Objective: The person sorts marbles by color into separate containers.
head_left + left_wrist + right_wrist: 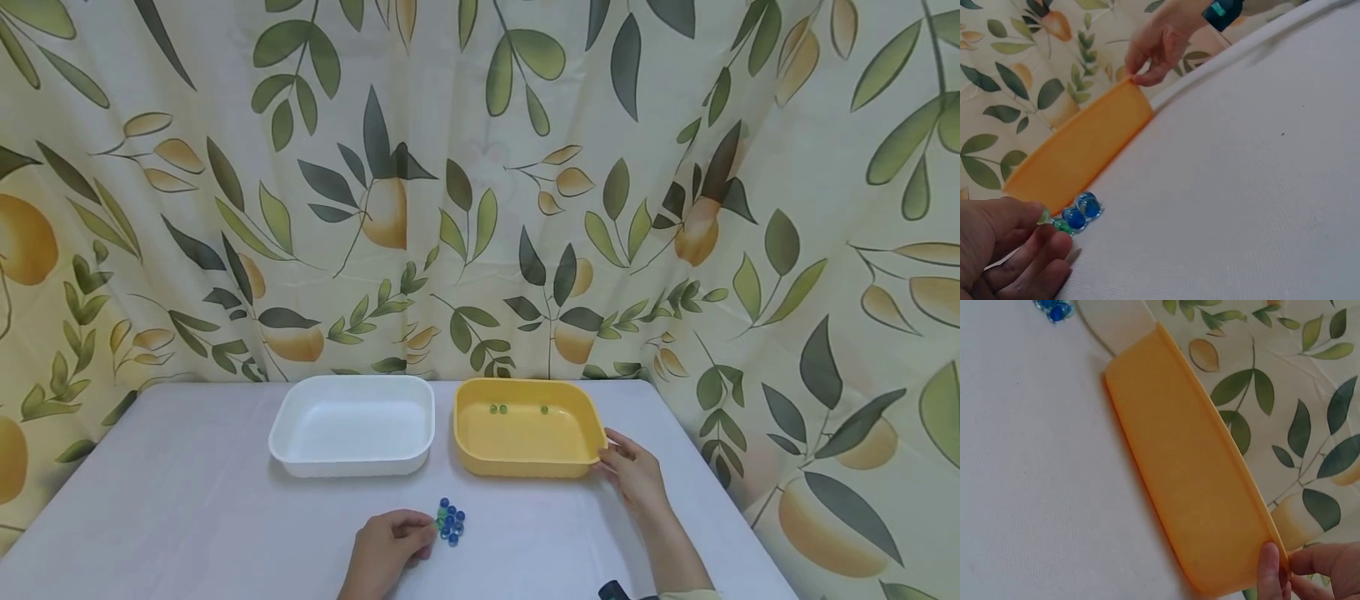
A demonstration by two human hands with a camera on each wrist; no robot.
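Note:
Thumb and index finger of my left hand (390, 546) pinch a pale green glass marble (1044, 215) at the left edge of a small cluster. That cluster is made of several blue marbles (1074, 218) and some green marbles (1064, 225), lying together on the white table. With my right hand (636, 477) I hold the right front corner of a yellow tray (517, 468), the thumb against its outer wall and the fingers at the rim. Inside the yellow tray, 3 green marbles (503, 409) lie toward the back.
A white tray (348, 468) stands left of the yellow one, with a narrow gap between them. Both sit near the far edge of the table (187, 500). A leaf-and-fruit patterned curtain (480, 208) hangs behind. A dark band (1222, 12) is around the right wrist.

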